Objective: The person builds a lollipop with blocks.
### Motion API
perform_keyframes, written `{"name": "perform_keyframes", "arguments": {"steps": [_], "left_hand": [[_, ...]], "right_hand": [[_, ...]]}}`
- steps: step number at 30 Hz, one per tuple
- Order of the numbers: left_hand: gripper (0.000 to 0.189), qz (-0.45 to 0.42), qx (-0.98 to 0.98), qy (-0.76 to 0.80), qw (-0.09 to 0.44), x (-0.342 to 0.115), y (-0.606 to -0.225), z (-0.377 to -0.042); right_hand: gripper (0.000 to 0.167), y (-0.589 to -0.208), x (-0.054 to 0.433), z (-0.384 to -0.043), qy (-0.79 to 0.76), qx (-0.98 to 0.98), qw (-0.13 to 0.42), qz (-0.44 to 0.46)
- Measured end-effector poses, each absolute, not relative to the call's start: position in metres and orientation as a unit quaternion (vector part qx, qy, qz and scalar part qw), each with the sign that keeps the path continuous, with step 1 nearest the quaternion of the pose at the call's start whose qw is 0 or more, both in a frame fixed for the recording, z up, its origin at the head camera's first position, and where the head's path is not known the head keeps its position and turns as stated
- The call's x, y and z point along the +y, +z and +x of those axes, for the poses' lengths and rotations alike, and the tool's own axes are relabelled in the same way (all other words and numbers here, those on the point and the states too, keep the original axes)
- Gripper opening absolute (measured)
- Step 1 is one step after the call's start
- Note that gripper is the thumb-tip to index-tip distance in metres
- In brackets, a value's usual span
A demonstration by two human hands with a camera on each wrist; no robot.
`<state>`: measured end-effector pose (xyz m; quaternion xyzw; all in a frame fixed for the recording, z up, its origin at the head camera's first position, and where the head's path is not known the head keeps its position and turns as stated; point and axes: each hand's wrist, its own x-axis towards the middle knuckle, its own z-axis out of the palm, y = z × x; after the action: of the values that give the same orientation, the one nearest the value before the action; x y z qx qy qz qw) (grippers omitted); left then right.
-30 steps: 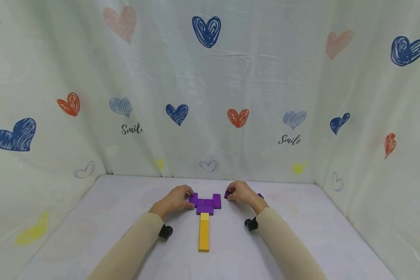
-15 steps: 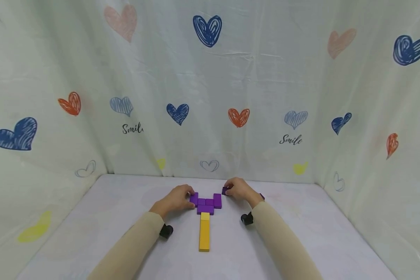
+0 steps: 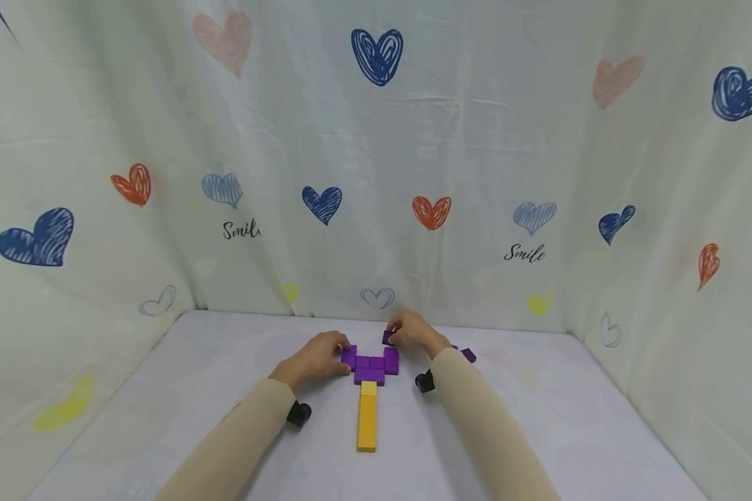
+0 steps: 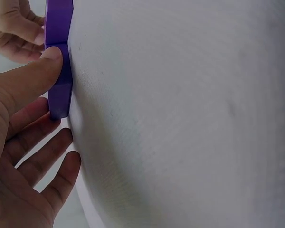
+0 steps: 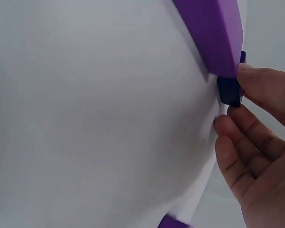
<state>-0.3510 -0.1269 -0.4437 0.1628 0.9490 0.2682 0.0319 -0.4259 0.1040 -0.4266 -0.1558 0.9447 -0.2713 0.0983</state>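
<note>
In the head view, the left hand [image 3: 313,355], just left of the frame's centre and below its middle, has its fingers at the far end of the left purple block [image 3: 349,358] and its thumb at the near end, pinching it. This block stands at the left of a purple group on the counter [image 3: 313,473]. Two small purple blocks [image 3: 370,362] sit side by side in the middle, the right purple block [image 3: 391,361] closes the other side, and a crosswise purple block [image 3: 369,376] lies below. A small pale yellow block [image 3: 368,387] and a long yellow block [image 3: 366,424] run from there toward the lower edge. Above the right purple block, the right hand [image 3: 418,334] pinches a dark purple block [image 3: 387,337]. A loose purple block [image 3: 468,355] lies right of that wrist. A curtain [image 3: 376,160] printed with hearts fills the upper frame.

In the left wrist view, the left hand's thumb lies on the purple block at the upper left, with fingertips at its lower end; the lower fingers are spread.

In the right wrist view, thumb and fingers hold the dark block right of centre, just beyond a large purple one at the top.
</note>
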Motion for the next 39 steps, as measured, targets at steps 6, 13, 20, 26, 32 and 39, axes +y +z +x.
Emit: {"name": "perform_keyframes", "arguments": {"steps": [6, 13, 20, 26, 32, 39], "left_hand": [[0.040, 0.155, 0.951, 0.266, 0.031, -0.126, -0.443, -0.353], [0.041, 0.156, 0.951, 0.263, 0.035, -0.126, -0.444, -0.355], [0.041, 0.149, 0.952, 0.266, 0.037, -0.127, -0.443, -0.355], [0.040, 0.156, 0.948, 0.275, 0.037, -0.127, -0.444, -0.355], [0.041, 0.169, 0.948, 0.268, 0.031, -0.127, -0.446, -0.355], [0.041, 0.173, 0.947, 0.268, 0.025, -0.126, -0.447, -0.355]], "right_hand": [[0.020, -0.426, 0.088, -0.426, -0.256, 0.945, 0.102, -0.177], [0.023, -0.428, 0.080, -0.421, -0.274, 0.933, 0.116, -0.203], [0.022, -0.429, 0.075, -0.417, -0.272, 0.930, 0.120, -0.216], [0.022, -0.434, 0.076, -0.413, -0.270, 0.927, 0.121, -0.229], [0.021, -0.436, 0.078, -0.410, -0.269, 0.923, 0.122, -0.245], [0.020, -0.436, 0.076, -0.408, -0.258, 0.921, 0.113, -0.270]]}}
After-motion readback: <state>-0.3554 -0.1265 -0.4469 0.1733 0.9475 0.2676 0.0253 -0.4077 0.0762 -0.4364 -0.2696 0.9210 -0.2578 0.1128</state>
